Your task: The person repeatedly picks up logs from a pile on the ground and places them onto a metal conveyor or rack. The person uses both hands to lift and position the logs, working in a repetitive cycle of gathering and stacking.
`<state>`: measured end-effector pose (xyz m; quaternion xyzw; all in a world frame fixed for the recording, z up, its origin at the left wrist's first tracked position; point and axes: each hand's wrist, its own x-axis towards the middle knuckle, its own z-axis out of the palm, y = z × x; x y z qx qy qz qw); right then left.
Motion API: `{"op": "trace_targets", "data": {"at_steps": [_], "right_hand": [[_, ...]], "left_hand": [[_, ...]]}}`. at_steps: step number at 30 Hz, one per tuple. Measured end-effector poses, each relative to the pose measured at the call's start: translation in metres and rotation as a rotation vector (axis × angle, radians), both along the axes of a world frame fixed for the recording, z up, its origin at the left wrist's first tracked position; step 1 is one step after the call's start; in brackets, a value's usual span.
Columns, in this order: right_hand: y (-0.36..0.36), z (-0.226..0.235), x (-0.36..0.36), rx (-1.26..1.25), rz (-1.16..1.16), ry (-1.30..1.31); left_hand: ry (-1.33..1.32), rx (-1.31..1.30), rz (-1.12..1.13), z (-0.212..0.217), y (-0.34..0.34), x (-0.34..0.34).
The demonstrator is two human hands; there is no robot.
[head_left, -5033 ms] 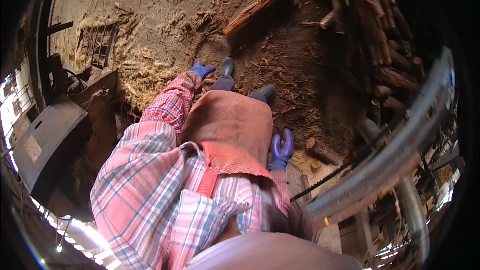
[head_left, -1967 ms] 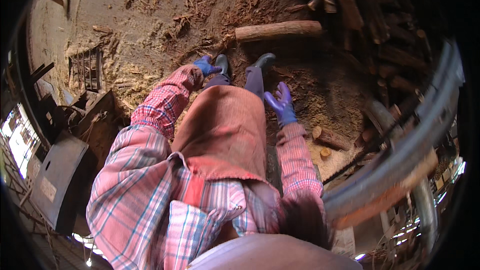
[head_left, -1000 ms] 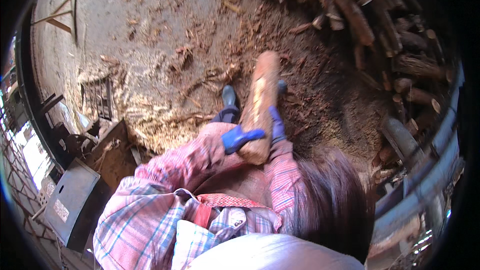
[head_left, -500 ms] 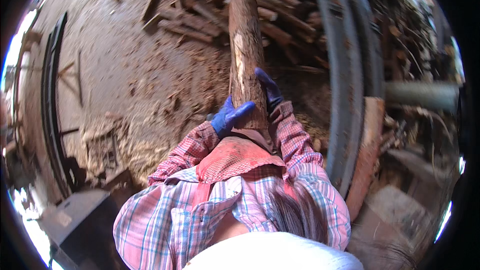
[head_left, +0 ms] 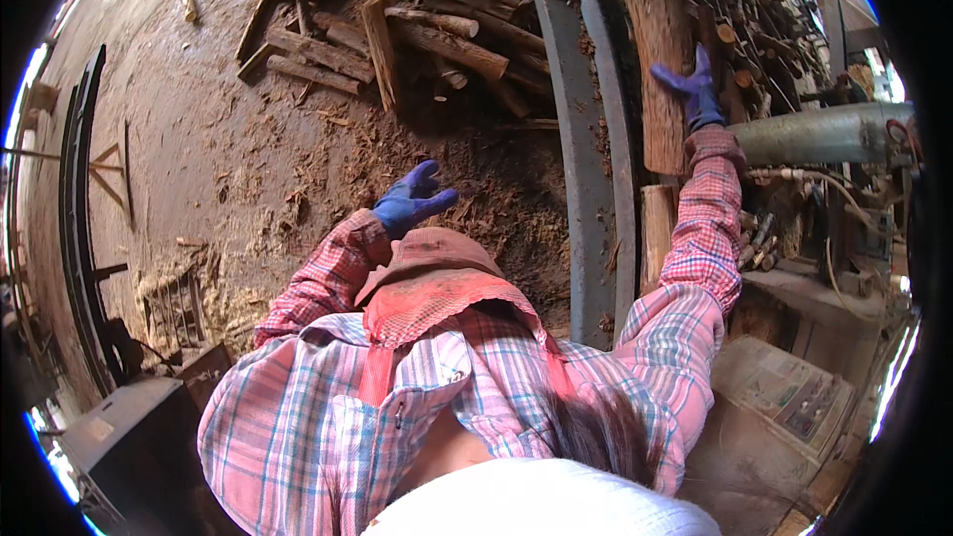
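Earth floor (head_left: 228, 159), brown and strewn with sawdust and bark chips, fills the left and centre of the view. Log pile (head_left: 417, 30): split and round lengths of wood heaped on the floor at the top. Curved grey metal rails (head_left: 586, 159) run from the top edge down past the person's right shoulder, dividing the floor from the machine side. Grey metal cylinder (head_left: 824, 134) lies crosswise at the right, with cables below it. Log (head_left: 660, 50): a long, rough-barked piece lying lengthwise just right of the rails, its near end resting above a shorter pale block (head_left: 655, 228). The person wears a pink plaid shirt (head_left: 397, 407) and a reddish apron (head_left: 437, 278). Right hand (head_left: 695, 89), in a blue glove, is stretched forward at arm's length, fingers spread open and laid flat against the right flank of the log; it does not clasp it. Left hand (head_left: 412, 199), also blue-gloved, hangs over the floor with fingers loosely open, holding nothing and well apart from the log.
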<state>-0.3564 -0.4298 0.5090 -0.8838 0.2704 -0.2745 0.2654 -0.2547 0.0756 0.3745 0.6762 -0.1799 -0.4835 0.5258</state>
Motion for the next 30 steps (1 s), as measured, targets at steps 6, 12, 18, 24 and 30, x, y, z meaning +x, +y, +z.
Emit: {"op": "trace_targets", "data": {"at_steps": [6,12,18,24,30], "right_hand": [[0.013,-0.075,-0.011,0.023,-0.016,0.236],[-0.089,-0.084,-0.106,-0.147,-0.076,0.528],[0.215,-0.129,0.038,-0.287,0.067,0.186],[0.403,-0.322,-0.005,0.237,0.223,0.671],[0.412,-0.455,-0.071,1.127,-0.332,0.984]], "left_hand": [[0.017,0.116,0.351,-0.098,0.108,0.018],[-0.032,0.372,0.352,-0.166,0.168,0.058],[0.146,0.686,0.253,-0.262,0.258,0.051],[0.246,0.986,0.142,-0.394,0.301,0.090],[0.310,1.033,0.499,-0.543,0.292,0.256]]}}
